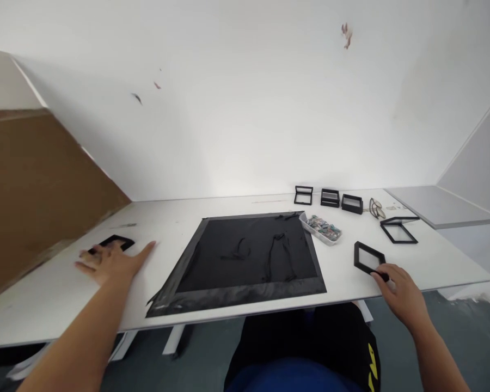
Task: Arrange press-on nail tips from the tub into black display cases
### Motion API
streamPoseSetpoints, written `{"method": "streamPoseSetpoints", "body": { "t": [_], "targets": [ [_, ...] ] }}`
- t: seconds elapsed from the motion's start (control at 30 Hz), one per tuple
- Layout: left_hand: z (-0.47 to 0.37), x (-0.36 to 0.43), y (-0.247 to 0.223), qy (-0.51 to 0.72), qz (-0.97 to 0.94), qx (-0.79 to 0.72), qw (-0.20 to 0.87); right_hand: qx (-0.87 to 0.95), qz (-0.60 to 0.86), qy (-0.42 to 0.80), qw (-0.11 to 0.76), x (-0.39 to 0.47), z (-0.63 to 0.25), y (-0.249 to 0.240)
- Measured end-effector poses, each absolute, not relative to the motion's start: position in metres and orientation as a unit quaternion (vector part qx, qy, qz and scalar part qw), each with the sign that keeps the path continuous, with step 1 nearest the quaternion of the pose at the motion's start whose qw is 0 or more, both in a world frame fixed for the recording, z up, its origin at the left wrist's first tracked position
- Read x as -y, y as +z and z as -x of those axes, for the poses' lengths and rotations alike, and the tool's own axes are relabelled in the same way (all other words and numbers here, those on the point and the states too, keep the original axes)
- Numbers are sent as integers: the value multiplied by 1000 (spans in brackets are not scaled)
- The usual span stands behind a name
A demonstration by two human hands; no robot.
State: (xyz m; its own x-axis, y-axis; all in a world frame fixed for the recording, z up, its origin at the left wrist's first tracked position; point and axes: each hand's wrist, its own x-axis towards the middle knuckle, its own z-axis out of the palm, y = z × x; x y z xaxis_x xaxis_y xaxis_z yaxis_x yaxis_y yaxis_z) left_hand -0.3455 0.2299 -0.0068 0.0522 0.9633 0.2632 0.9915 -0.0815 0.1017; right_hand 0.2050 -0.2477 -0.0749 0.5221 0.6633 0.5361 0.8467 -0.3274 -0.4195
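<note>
At the left of the white table, my left hand [113, 261] has its fingers spread over a black frame [124, 242], partly covering it. Whether the palm presses on that frame cannot be seen. Near the front edge at the right, my right hand [400, 288] pinches the lower right corner of another black frame [369, 257] with a pale, see-through middle, held tilted. Between the hands lies a black mat [249, 256] with taped edges. A clear plastic tray [330, 241] of small colourful pieces overlaps the mat's upper right corner.
Along the back of the table [171, 218] stand several black frames [303, 195], some stacked. An opened frame [399, 233] lies at the right, near a looped pale cord [376, 208]. A white wall rises behind, with brown board [36, 190] on the left.
</note>
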Motion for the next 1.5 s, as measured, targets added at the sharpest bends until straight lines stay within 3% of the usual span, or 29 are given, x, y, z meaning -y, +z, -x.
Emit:
{"method": "streamPoseSetpoints", "body": {
  "t": [0.13, 0.33, 0.5, 0.67, 0.77, 1.0, 1.17, 1.5],
  "targets": [
    [337, -205, -17, -195, 685, 700, 57, 458, 769, -145, 422, 271, -180, -70],
    [293, -140, -22, -284, 784, 549, 56, 536, 697, -114, 463, 269, -139, -37],
    [213, -83, -11, -364, 903, 226, 36, 626, 596, -33, 501, 235, -95, 4],
    [131, -33, 30, -445, 893, -56, 32, 697, 529, 105, 473, 185, -68, 42],
    [107, -26, 53, -428, 887, -176, -8, 704, 513, 170, 461, 156, -65, 55],
    [108, -71, 9, -542, 831, -68, -104, 519, 592, 263, 558, 70, -45, 13],
    [116, -87, -17, -605, 780, 54, -148, 466, 564, 383, 564, 17, -25, -9],
    [102, -75, -27, -546, 816, -7, -189, 494, 507, 460, 536, 37, -71, -31]
  ]
}}
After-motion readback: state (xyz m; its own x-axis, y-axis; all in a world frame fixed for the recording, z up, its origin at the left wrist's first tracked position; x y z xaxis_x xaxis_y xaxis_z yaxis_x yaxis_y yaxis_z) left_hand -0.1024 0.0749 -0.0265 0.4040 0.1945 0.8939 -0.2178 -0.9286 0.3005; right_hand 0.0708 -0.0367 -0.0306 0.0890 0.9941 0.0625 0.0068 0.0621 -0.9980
